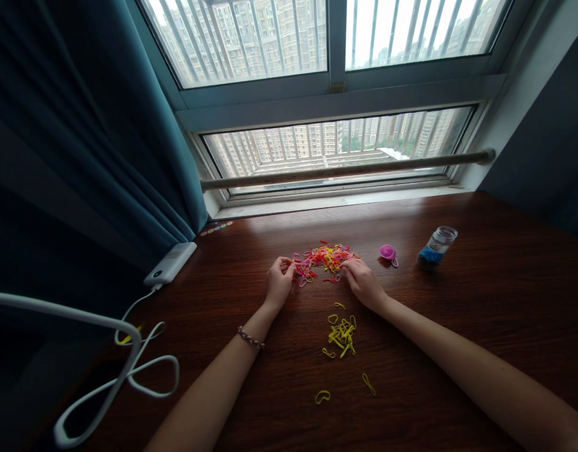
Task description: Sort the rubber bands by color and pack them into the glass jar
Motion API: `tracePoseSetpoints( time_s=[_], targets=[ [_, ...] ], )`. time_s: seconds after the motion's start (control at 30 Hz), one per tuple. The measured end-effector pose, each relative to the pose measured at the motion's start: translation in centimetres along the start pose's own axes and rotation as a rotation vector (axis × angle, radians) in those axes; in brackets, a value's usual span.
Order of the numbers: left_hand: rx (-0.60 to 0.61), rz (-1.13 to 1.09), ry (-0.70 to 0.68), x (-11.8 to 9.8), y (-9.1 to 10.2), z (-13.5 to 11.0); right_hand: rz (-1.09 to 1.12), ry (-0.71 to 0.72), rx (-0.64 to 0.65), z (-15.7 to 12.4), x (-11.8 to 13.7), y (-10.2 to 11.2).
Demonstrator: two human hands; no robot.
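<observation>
A loose pile of small rubber bands, mostly red, pink, orange and yellow, lies on the brown wooden table. At the pile's left edge is my left hand, its thumb and fingers pinched together on what appears to be a rubber band. My right hand rests at the right edge, fingers bent and closed against the bands; whatever is between the fingertips is hidden. Nearer to me, between my forearms, sits a smaller group of yellow rubber bands. Two single yellow bands lie closer still, one curled and one stretched long.
Right of the pile are a small pink cup-like piece and a clear glass jar with something blue in it. A white device with a white cable lies at the left by a blue curtain. A barred window stands behind.
</observation>
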State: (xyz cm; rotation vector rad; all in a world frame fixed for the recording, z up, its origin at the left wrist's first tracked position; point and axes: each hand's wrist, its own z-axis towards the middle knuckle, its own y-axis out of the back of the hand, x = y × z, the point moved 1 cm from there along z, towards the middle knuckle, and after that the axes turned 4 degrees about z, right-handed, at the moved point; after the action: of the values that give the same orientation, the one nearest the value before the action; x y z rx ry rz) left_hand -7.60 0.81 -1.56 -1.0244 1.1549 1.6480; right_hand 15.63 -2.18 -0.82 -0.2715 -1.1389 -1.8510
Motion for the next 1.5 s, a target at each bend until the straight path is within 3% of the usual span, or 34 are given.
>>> tracePoseSetpoints(
  time_s=[0.13,0.4,0.73,1.3,1.4,1.5],
  targets=[
    [-0.013,-0.074,-0.019,0.1,-0.1,0.0,0.003,-0.019,0.004,0.0,-0.2,-0.1],
    [-0.098,0.031,-0.034,0.4,0.1,0.3,-0.008,-0.031,0.007,-0.1,-0.3,-0.2],
    [-0.096,0.194,-0.061,0.9,0.3,0.3,-0.015,-0.023,0.004,-0.1,-0.6,-0.3],
    [-0.101,0.181,-0.172,0.0,0.4,0.0,-0.010,-0.014,-0.029,0.0,-0.7,-0.2],
    [-0.069,0.143,-0.147,-0.6,0.1,-0.4,-0.019,0.030,-0.002,0.0,-0.9,-0.4],
    [0.007,0.224,-0.225,-1.6,-0.3,-1.3,-0.040,0.037,0.007,0.0,-1.1,-0.6]
  ],
)
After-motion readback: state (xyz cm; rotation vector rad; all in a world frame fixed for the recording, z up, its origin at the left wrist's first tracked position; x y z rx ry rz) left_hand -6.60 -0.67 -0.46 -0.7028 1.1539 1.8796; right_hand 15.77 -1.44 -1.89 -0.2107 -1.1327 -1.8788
